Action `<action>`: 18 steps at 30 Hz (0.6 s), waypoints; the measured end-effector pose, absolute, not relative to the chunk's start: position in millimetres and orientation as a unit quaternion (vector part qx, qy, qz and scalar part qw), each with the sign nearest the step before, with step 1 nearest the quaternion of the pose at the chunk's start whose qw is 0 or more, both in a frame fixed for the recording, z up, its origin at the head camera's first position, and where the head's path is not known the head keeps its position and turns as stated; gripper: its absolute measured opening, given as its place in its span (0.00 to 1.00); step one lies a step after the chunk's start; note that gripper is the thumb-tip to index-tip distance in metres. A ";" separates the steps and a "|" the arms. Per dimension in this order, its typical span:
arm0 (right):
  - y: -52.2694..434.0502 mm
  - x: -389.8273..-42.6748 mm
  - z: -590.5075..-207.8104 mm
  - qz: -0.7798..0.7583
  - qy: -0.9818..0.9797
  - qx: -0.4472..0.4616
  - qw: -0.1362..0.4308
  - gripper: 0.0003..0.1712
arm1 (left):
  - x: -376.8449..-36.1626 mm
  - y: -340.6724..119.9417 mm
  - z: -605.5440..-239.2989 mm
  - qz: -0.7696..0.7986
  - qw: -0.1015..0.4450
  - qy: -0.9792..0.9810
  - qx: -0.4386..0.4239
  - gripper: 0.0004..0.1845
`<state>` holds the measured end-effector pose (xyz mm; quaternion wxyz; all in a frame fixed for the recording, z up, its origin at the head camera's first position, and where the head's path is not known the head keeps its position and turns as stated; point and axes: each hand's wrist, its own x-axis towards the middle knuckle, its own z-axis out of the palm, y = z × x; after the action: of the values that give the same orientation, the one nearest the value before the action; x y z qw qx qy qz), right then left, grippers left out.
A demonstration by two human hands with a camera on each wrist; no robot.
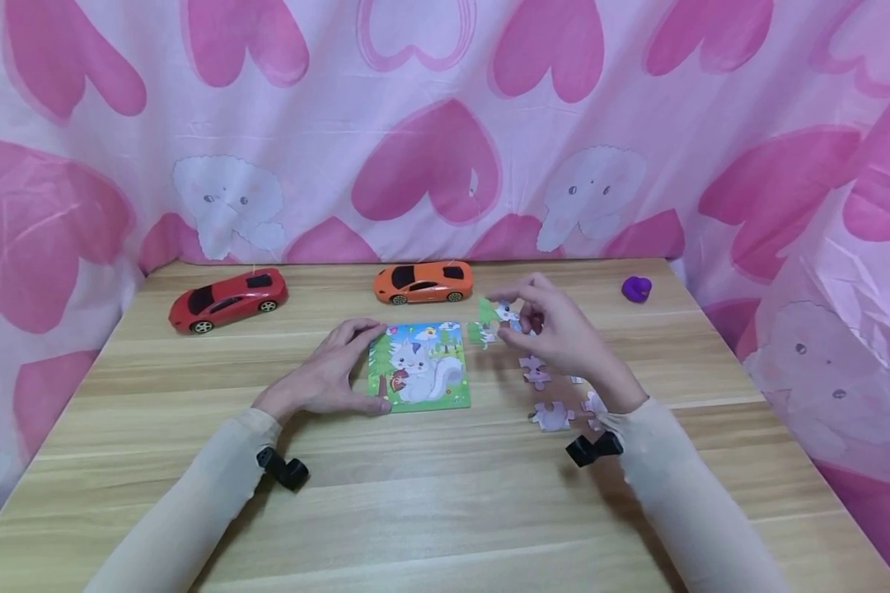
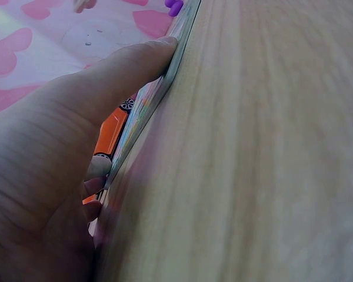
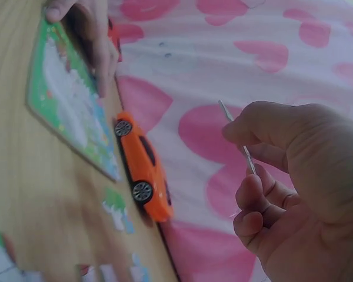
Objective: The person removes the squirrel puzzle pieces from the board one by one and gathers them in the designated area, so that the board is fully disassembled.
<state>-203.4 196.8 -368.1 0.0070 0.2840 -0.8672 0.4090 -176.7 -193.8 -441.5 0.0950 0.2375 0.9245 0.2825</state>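
A square jigsaw puzzle board (image 1: 423,371) with a white squirrel picture lies at the middle of the table. My left hand (image 1: 319,375) holds it at the left side, the thumb by the near corner and the fingers by the far one. To the right of the board, my right hand (image 1: 559,333) pinches a puzzle piece (image 3: 248,160) between thumb and fingers, raised above the table. The right wrist view shows this piece edge-on. Beneath the hand lies a green-and-white loose piece (image 3: 114,207). Several more puzzle pieces (image 1: 536,372) lie nearby, some partly hidden by the right hand and wrist.
Along the back of the table stand a red toy car (image 1: 228,301) on the left and an orange toy car (image 1: 423,282) behind the board. A small purple toy (image 1: 636,288) sits at the back right. A pink heart-patterned curtain (image 1: 319,123) hangs behind the wooden table (image 1: 430,502).
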 end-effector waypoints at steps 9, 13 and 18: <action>204.7 -199.1 -390.4 0.392 -0.874 0.286 -0.030 0.28 | -176.6 -192.6 -440.5 0.287 0.097 0.922 0.240 0.72; 204.8 -197.9 -399.7 0.380 -0.883 0.268 -0.068 0.29 | -176.6 -192.4 -440.2 0.287 0.094 0.922 0.243 0.72; 201.5 -199.3 -409.6 0.353 -0.894 0.256 -0.108 0.28 | -175.7 -193.1 -440.1 0.288 0.096 0.922 0.238 0.72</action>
<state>-199.3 201.5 -409.6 -0.1083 0.2560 -0.8935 0.3527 -175.7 -193.1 -440.1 0.0955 0.2383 0.9225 0.2884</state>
